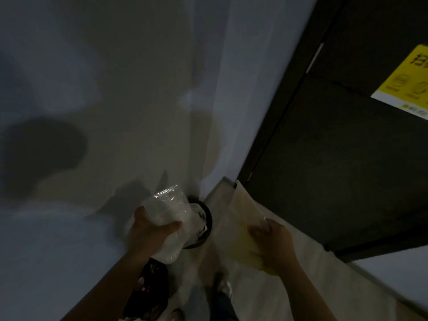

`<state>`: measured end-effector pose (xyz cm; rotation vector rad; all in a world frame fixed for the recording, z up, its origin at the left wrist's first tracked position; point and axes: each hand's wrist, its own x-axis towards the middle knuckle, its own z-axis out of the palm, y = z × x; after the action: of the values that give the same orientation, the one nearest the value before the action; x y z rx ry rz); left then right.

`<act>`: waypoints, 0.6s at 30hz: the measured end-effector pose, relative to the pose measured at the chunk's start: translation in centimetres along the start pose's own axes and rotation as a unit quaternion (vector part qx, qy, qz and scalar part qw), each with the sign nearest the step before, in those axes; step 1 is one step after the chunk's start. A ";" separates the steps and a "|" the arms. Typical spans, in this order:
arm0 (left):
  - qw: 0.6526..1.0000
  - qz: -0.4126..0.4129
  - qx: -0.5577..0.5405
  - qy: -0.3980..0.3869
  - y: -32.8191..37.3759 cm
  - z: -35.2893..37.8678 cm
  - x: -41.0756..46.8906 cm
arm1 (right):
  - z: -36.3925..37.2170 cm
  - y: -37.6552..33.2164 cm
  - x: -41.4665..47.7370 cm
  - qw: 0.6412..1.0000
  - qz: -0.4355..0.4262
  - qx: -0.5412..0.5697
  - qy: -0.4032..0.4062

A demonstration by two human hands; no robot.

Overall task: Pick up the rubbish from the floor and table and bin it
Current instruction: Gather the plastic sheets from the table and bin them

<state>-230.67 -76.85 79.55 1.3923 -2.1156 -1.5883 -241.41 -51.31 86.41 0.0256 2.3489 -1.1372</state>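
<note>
Both hands grip rubbish: left hand (pixel 150 230) clutches a clear plastic bag (pixel 170 212) above the dark bin (pixel 206 218), right hand (pixel 275 242) a yellowish wrapper (pixel 245 212).

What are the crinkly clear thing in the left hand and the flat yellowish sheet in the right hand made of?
The crinkled clear wrapper in the left hand looks like thin glossy plastic: see-through, creased, catching highlights. The flat yellowish sheet in the right hand seems a translucent plastic bag or film, though blur leaves that open.
</note>
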 end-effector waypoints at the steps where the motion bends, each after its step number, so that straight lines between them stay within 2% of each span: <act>1: 1.000 0.001 0.006 0.008 0.1 0.5 0.7 | 0.0 -0.2 1.2 1.000 0.006 0.005 -0.005; 10: 0.993 -0.100 0.039 0.043 1.3 7.6 6.9 | -0.8 -0.7 15.6 0.996 0.036 -0.020 -0.084; 18: 0.979 -0.184 0.070 0.045 -3.9 13.1 13.1 | 3.8 2.3 26.4 0.987 0.089 -0.035 -0.128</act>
<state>-243.62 -77.63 65.75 1.9587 -2.0404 -1.4760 -261.88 -58.00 70.52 0.0589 2.1108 -0.9125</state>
